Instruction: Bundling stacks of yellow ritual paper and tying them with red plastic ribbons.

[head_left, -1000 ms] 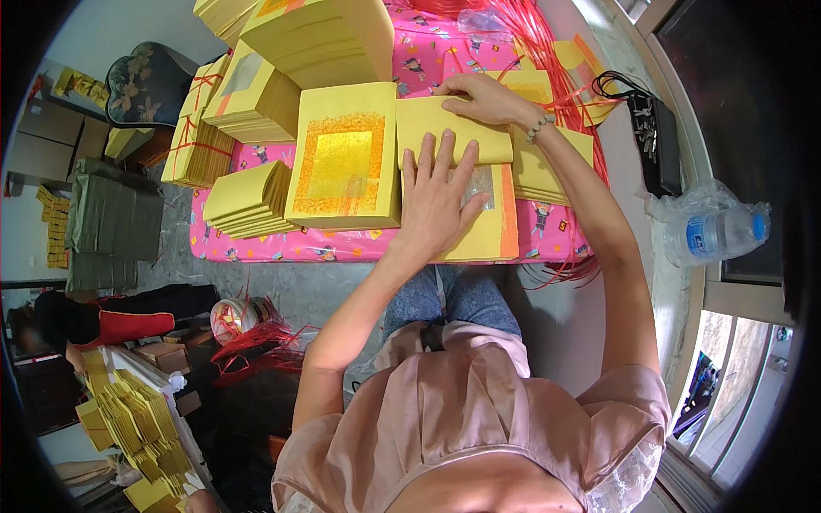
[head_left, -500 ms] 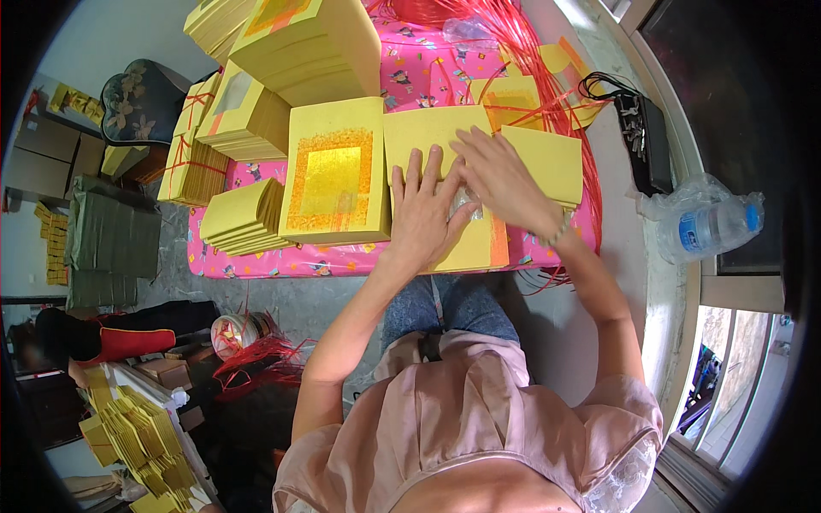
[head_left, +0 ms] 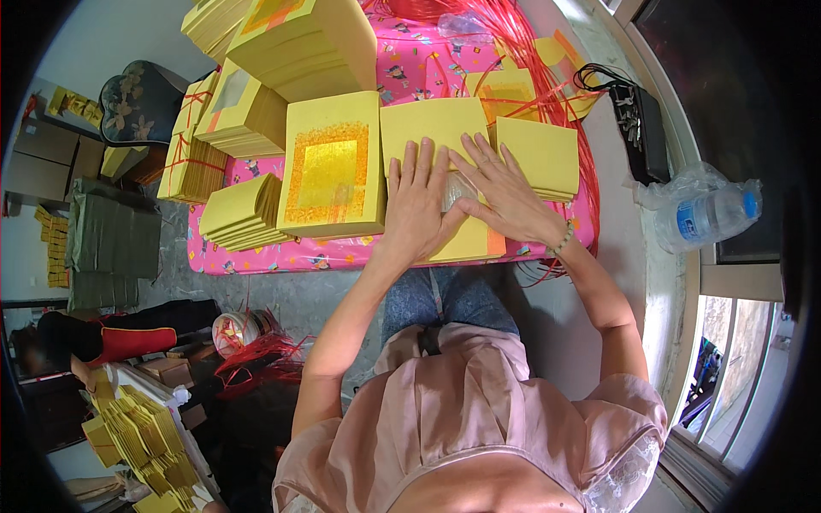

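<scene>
A yellow paper sheet lies at the table's near edge, its far part folded over toward me. Both hands press flat on it. My left hand has its fingers stretched out over the left part. My right hand is spread over the right part, its thumb close to the left thumb. Between them shows a silvery patch on the paper. Left of my left hand stands a thick stack of yellow paper with a gold square and orange border on top. Folded yellow papers lie right of my right hand.
Bent yellow sheets and taller paper stacks fill the table's left side. Red plastic strands hang along the right. A plastic bottle and a black pouch with keys rest on the ledge. A bucket stands on the floor.
My right hand has moved right and nearer to me, away from overlapping the left, and now lies flat. My left hand stays on the paper, nearly in place.
</scene>
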A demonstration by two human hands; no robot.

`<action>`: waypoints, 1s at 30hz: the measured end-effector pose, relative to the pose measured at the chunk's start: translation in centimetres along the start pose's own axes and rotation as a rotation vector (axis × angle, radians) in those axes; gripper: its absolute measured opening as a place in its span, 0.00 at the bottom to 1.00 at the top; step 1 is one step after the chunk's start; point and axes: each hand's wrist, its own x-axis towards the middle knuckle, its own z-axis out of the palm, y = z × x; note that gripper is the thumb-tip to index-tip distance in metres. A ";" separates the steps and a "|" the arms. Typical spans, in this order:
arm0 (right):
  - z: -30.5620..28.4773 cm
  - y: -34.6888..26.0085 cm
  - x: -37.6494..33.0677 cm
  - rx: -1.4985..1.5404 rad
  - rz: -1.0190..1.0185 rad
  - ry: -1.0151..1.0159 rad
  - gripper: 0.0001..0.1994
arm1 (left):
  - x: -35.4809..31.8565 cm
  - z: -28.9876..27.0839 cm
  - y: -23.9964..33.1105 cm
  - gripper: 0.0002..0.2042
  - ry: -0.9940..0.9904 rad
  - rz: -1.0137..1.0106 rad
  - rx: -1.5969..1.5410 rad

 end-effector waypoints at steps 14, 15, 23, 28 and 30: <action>-0.1 -0.1 0.1 -0.025 -0.028 -0.015 0.32 | -1.1 0.2 -0.6 0.41 -0.024 -0.056 -0.003; -0.2 -0.2 0.2 -0.039 -0.025 -0.006 0.31 | -1.1 0.2 -0.6 0.40 -0.024 -0.060 0.001; -0.7 1.2 2.2 -0.063 -0.042 0.216 0.20 | -0.8 -1.4 0.0 0.32 -0.001 -0.076 -0.042; -0.4 2.7 2.9 -0.146 -0.256 0.416 0.15 | -0.9 -2.4 1.9 0.21 0.289 -0.112 -0.251; 0.0 3.1 2.7 -0.157 -0.285 0.465 0.14 | -0.9 -1.8 1.7 0.18 0.238 -0.291 -0.585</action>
